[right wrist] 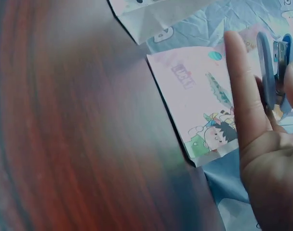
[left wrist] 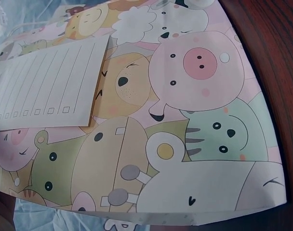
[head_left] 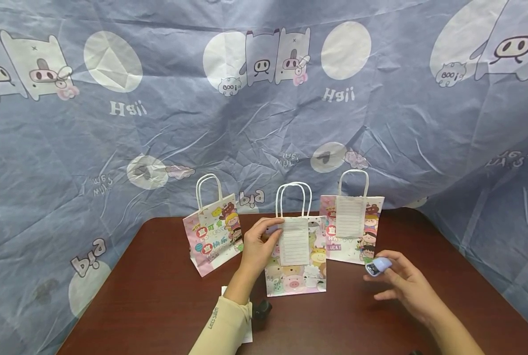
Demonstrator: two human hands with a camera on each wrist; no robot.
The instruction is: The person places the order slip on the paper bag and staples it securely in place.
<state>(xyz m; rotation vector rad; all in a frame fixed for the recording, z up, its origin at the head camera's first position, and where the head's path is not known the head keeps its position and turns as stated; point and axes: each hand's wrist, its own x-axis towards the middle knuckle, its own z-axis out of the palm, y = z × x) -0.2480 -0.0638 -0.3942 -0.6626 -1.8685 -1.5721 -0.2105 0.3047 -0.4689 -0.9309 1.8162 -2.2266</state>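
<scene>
At the middle paper bag (head_left: pixel 292 285), printed with cartoon animals, my left hand (head_left: pixel 256 246) pinches the top edge beside a lined checklist slip (head_left: pixel 294 246). That slip lies flat over the bag's front; the left wrist view shows its lower end (left wrist: pixel 45 84) against the animal print (left wrist: pixel 199 96). My right hand (head_left: pixel 407 286) holds a small lavender stapler (head_left: pixel 382 265) between thumb and fingers, in front of the right paper bag (head_left: pixel 345 250). In the right wrist view the stapler (right wrist: pixel 266 72) stands on edge, with one finger stretched out beside it.
A similar checklist slip (head_left: pixel 350 217) hangs on the right bag's front. At the left, a pink-and-white bag (head_left: pixel 215 241) stands angled, with no slip on its front. White paper (head_left: pixel 248 336) lies partly under my left sleeve. Behind the brown table (head_left: pixel 157 296) hangs a blue cartoon cloth (head_left: pixel 179 133).
</scene>
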